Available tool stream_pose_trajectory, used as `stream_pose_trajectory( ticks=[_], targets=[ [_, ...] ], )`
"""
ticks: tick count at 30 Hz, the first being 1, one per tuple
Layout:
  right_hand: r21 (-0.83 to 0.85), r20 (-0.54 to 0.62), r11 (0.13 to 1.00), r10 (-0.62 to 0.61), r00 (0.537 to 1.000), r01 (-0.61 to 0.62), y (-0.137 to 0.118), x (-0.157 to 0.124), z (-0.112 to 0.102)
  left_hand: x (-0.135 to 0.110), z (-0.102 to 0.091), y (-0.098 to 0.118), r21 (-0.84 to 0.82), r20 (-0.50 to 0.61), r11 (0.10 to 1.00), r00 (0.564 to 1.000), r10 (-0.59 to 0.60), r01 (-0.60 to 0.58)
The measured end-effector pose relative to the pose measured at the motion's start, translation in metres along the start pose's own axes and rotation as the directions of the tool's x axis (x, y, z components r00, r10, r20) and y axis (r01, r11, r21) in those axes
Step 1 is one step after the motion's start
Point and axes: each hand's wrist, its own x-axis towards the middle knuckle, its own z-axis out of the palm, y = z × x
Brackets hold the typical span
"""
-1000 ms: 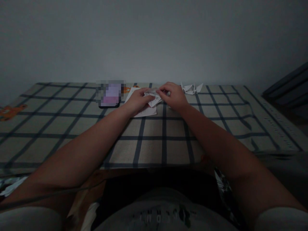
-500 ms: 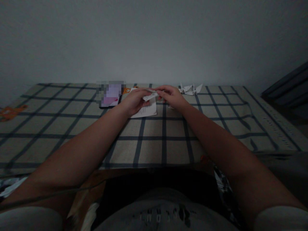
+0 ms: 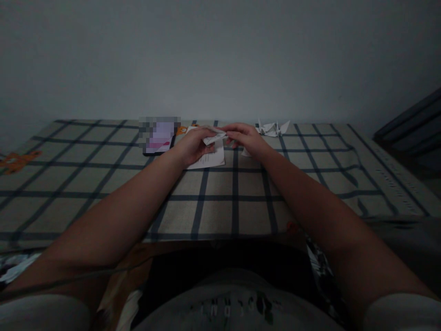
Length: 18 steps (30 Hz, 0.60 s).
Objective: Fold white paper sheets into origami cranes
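Between my two hands is a small piece of folded white paper [image 3: 214,138], held just above the table. My left hand [image 3: 193,146] grips its left side, thumb on top and fingers beneath. The bent fingers of my right hand [image 3: 245,138] pinch the paper's right tip. Under my left hand lies a printed white sheet [image 3: 215,158], partly covered by it. A scrap of white paper [image 3: 245,152] peeks out below my right hand. Folded paper cranes [image 3: 274,128] rest on the cloth just beyond my right hand.
A phone [image 3: 159,138] with a lit screen lies left of my hands, partly pixelated. The table wears a checked cloth [image 3: 217,216] with orange figures on it. A plain wall [image 3: 220,59] rises behind the table. Dark striped fabric [image 3: 413,131] is at the far right.
The fingers of my right hand have shifted slightly at the paper's tip, and the folded paper is tilted a little differently. My left hand stays almost where it was.
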Motion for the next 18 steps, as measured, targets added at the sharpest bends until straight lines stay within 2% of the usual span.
stream_pose_trajectory(
  ticks=[4,7,15,18],
  targets=[
    [0.016,0.034,0.999,-0.031,0.999,0.031,0.006,0.003,-0.001,0.002,-0.002,-0.002,0.005,-0.045,1.000,0.999,-0.013,0.013],
    [0.027,0.053,0.999,-0.041,0.998,0.039,0.009,0.004,-0.001,0.002,-0.003,-0.004,0.034,-0.032,0.999,0.999,0.005,-0.004],
    [0.008,0.052,1.000,0.009,0.999,-0.010,0.009,0.004,-0.002,0.001,-0.003,-0.012,0.086,-0.042,0.995,0.997,0.059,-0.056],
    [-0.026,0.050,1.000,0.017,0.999,-0.016,0.009,0.004,-0.002,0.002,-0.003,-0.015,0.077,-0.012,0.993,0.995,0.094,-0.093]
  ],
)
